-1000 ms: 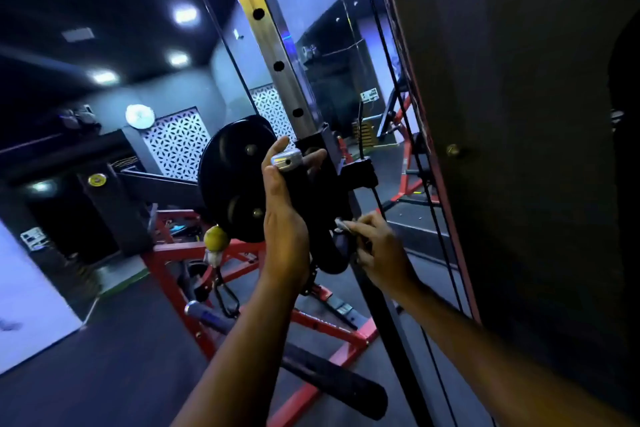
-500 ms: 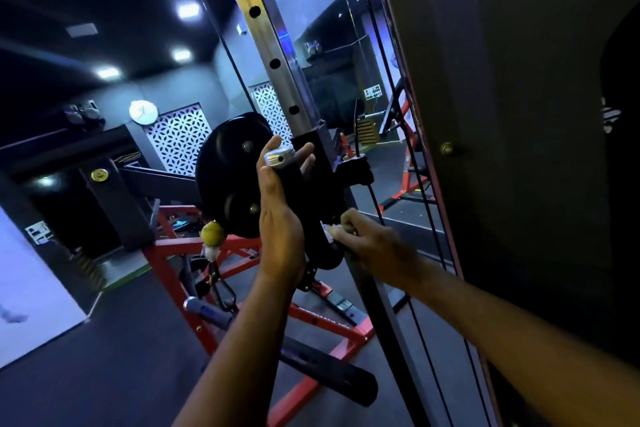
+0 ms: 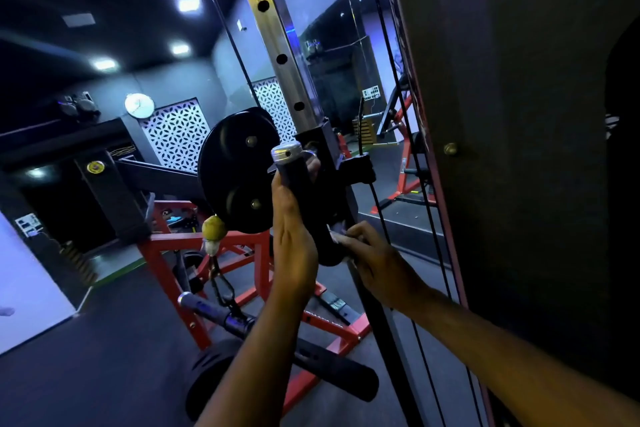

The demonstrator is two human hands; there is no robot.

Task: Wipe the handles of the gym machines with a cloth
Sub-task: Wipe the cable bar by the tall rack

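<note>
A black machine handle (image 3: 303,198) with a silver end cap stands upright beside the drilled steel upright (image 3: 273,45) of a cable machine. My left hand (image 3: 294,239) grips the handle from the left, fingers wrapped behind it. My right hand (image 3: 372,260) is at the handle's lower end and pinches a small pale piece of cloth (image 3: 337,236) against it. Most of the cloth is hidden in my fingers.
A black pulley housing (image 3: 239,170) sits just left of the handle. Thin cables (image 3: 408,149) run down along a dark panel (image 3: 519,149) on the right. Below hang a carabiner and a long bar (image 3: 277,336) over a red frame (image 3: 180,243). Mirrors stand behind.
My right hand has slid slightly down and right along the handle's lower end. The left hand keeps its grip, and the view has shifted a little.
</note>
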